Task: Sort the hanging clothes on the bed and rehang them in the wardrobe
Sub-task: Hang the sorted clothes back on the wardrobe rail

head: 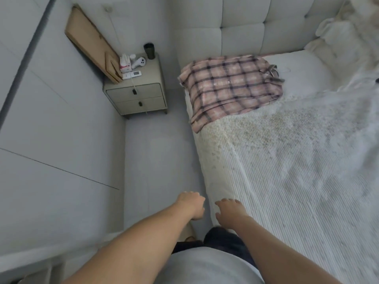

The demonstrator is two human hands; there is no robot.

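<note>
Both hands' grip released, left hand (191,204), right hand (230,211), plaid shirt (231,87) on bed (287,171)

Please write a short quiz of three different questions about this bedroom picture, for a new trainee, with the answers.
1. True or false: the plaid shirt lies on the bed, near the headboard.
2. What do the left hand and right hand hold? A) a hanger each B) nothing C) the shirt together
3. Fill in: the dark cup stands on the ____ beside the bed.

Key: 1 true; 2 B; 3 nightstand.
</note>
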